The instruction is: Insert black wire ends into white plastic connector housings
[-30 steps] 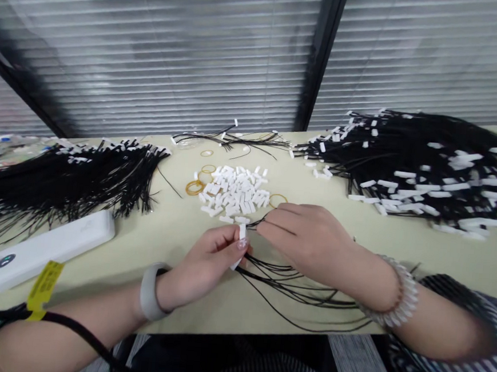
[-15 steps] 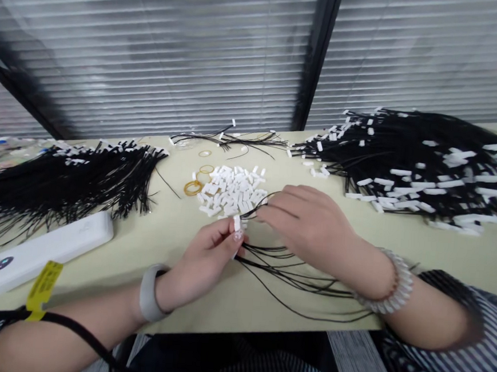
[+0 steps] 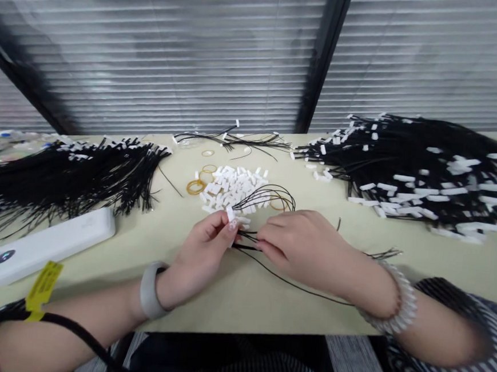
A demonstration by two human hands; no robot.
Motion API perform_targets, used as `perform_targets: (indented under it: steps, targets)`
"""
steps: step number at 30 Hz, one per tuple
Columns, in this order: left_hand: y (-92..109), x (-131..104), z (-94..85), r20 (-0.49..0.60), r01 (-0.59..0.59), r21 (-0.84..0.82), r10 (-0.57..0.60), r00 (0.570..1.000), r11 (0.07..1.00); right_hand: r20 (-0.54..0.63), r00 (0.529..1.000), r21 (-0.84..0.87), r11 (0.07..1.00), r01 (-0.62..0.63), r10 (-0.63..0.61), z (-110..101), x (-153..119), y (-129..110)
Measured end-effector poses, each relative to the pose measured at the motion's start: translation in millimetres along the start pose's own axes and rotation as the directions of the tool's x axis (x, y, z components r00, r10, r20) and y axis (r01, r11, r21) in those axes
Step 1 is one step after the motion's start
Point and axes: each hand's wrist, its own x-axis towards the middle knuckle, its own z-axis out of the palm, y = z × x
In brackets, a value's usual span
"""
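Note:
Between the thumb and fingers of my left hand point(image 3: 202, 250) is a white connector point(image 3: 230, 213) with black wires running out of it. My right hand point(image 3: 302, 244) is closed on the black wires point(image 3: 246, 240) just to the right of the connector. Some wires curve up in a loop point(image 3: 288, 195) above my right hand, and one long wire point(image 3: 292, 282) sags below it. Behind my hands lies a pile of small white connectors point(image 3: 235, 186), partly covered by the looped wires. My right palm and part of its fingers are hidden.
Yellow rubber bands point(image 3: 195, 187) lie left of the pile. Black wire bundles with white ends cover the table's left point(image 3: 81, 176) and right point(image 3: 405, 158). A white power bank point(image 3: 54, 248) sits at the left, near a black cable point(image 3: 74, 326) with a yellow tag.
My right hand has moved down from the upper wires onto the lower ones. The upper wires now stand in a loop over the table. My left hand still holds the connector.

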Motion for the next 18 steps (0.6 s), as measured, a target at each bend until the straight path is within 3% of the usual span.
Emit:
perform_targets:
  steps: [5, 9, 18]
  targets:
    - [-2.0, 0.6, 0.7, -0.050, -0.008, -0.005, 0.008, 0.999, 1.000, -0.059, 0.998, -0.125, 0.992, -0.031, 0.024, 2.0, -0.5, -0.9]
    - [-2.3, 0.9, 2.0, -0.054, -0.004, -0.035, 0.002, 0.999, 0.999, -0.116, 0.993, -0.211, 0.977, 0.012, -0.037, 3.7, -2.2, -1.7]
    - [-0.9, 0.4, 2.6, -0.078, 0.009, -0.031, -0.011, 0.997, 0.999, -0.156, 0.987, -0.274, 0.962, -0.009, -0.035, 7.9, -4.4, -5.5]
